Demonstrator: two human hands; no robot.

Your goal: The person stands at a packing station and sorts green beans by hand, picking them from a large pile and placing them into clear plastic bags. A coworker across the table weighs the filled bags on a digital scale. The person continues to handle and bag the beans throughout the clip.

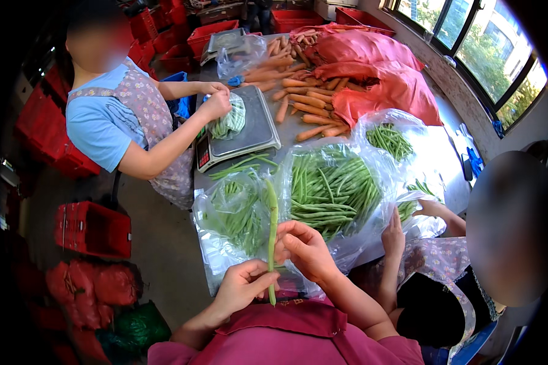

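A long, slightly curved green bean [272, 213] with brownish marks stands upright before my chest. Near its lower end, my left hand [243, 283] pinches it between thumb and fingers. Higher up, the curled fingers of my right hand [304, 248] close against the bean's right side; the exact contact is partly hidden. Just beyond my hands lies a large open clear plastic bag [377, 176] full of green beans [332, 185]. To the left, a smaller clear bag [216, 210] also holds green beans.
A person at left handles a bagged bundle [230, 123] on a scale [259, 121]. Another person at right reaches into a bag of beans [408, 210]. Carrots [313, 103] and red sacks [386, 79] cover the far table. A red crate [94, 230] sits on the floor.
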